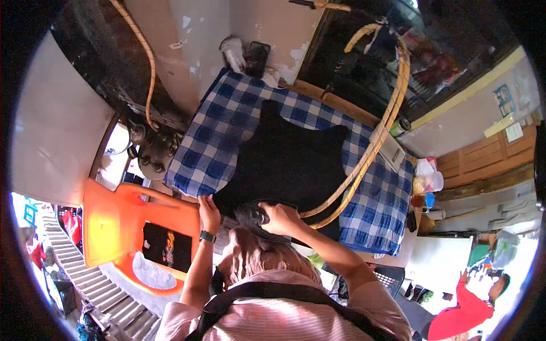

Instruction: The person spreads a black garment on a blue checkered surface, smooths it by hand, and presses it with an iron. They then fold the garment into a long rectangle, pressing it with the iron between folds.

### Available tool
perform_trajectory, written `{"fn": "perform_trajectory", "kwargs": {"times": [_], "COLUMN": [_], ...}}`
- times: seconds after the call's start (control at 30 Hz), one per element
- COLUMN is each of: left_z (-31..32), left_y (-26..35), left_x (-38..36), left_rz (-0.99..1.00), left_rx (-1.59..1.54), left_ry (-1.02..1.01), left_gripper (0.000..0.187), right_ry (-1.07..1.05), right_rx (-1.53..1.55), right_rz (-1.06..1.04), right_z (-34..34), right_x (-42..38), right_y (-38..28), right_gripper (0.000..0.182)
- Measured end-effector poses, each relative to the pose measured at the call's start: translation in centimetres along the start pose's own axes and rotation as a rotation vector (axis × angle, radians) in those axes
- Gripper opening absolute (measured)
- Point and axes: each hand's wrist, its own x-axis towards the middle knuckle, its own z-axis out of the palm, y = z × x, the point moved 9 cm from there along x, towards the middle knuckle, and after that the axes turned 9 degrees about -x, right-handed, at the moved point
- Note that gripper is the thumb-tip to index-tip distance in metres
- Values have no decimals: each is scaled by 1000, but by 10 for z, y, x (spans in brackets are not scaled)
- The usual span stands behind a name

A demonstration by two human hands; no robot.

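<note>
A black sleeveless top (pixel 290 150) lies spread flat on a table covered with a blue and white checked cloth (pixel 207 133). At the near edge, my right hand (pixel 280 219) grips a dark steam iron (pixel 249 214), which rests on the top's lower part. Two yellowish braided hoses (pixel 364 165) run from beside that hand across the garment towards the upper right. My left hand (pixel 209 213) pinches the near left corner of the top, left of the iron. The iron's underside is hidden.
An orange plastic chair (pixel 114 221) stands at the left with a black folded garment (pixel 168 247) on it. Metal equipment (pixel 156 153) stands by the table's left side. A flat grey object (pixel 389 150) lies at its right edge. A person in red (pixel 463 310) is at lower right.
</note>
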Motion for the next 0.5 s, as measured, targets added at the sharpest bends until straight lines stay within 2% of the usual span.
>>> {"fn": "perform_trajectory", "kwargs": {"times": [0.07,0.13,0.17,0.23,0.27,0.3,0.33,0.37,0.4,0.47,0.5], "left_z": [0,0,-1,0,1,1,-2,-2,1,-2,0], "left_y": [-4,-4,0,4,5,5,4,4,1,0,3], "left_x": [-1,0,0,-2,-1,0,0,2,2,3,4], "left_rz": [-2,8,21,28,24,19,17,32,46,66,18], "left_rx": [52,6,19,31,12,-5,0,-33,-70,-28,-20], "left_ry": [31,37,32,24,3,-17,-19,-32,-44,-33,-107], "left_gripper": [19,21,21,21,21,21,21,21,21,23,25], "right_ry": [43,120,256,339,260,382,458,535,479,423,461], "right_rx": [1,65,129,42,395,409,337,295,181,248,150], "right_rz": [162,383,365,539,618,671,704,710,792,824,654], "right_z": [-18,-49,-76,-84,-79,-96,-94,-106,-120,-125,-104], "right_x": [-5,-16,-23,-21,-26,-35,-33,-42,-53,-79,-69], "right_y": [34,83,99,175,218,240,283,291,282,239,250], "right_gripper": [58,53,46,37,29,22,24,25,34,45,56]}}
